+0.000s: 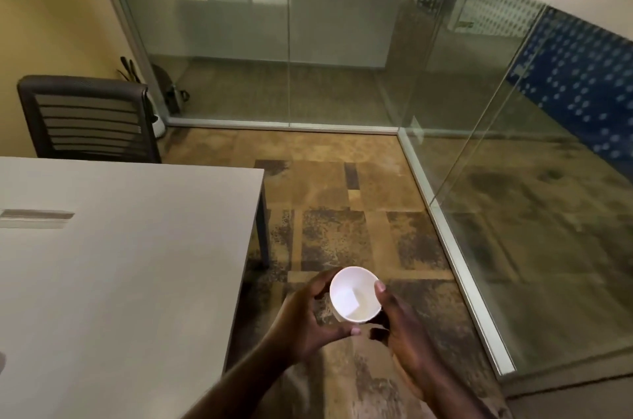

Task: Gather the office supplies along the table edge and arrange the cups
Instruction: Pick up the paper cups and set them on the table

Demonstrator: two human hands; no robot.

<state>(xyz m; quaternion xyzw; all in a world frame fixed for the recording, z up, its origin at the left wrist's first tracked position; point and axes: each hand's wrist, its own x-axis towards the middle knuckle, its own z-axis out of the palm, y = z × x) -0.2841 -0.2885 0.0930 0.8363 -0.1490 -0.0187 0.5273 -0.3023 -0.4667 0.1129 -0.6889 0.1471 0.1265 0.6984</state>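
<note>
A white paper cup point(356, 295) is held upright in the air over the carpet, to the right of the table, its open mouth facing me. Something pale and square lies inside it. My left hand point(308, 322) curls around its left side with the thumb below the rim. On the cup's right side, my right hand point(400, 333) grips it, thumb on the rim. The grey table point(120, 281) fills the lower left; no office supplies show on the part in view.
A black slatted office chair point(89, 117) stands behind the table's far edge. Glass partition walls point(342, 41) with metal floor rails run across the back and down the right. A recessed grey cable slot point(34, 218) sits in the tabletop. Patterned brown carpet covers the floor.
</note>
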